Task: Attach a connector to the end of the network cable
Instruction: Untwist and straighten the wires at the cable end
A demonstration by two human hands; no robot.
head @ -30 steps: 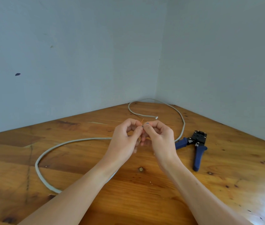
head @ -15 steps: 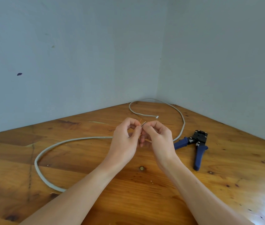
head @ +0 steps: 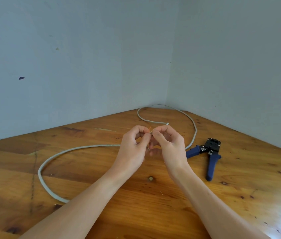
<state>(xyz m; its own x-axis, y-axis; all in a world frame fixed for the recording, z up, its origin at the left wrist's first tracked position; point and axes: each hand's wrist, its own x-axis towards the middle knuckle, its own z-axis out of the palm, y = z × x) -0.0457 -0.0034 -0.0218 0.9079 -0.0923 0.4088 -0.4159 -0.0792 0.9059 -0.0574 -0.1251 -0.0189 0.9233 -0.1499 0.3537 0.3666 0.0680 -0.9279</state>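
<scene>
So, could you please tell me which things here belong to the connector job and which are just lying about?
Part of the job:
- grey network cable
- its stripped wire ends, pinched by the left hand and right hand
- blue-handled crimping tool, lying untouched

Just there:
- wooden table
- walls

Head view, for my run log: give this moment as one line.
left hand: pinches wire ends | right hand: pinches wire ends | cable: looped on table | crimping tool: untouched
</scene>
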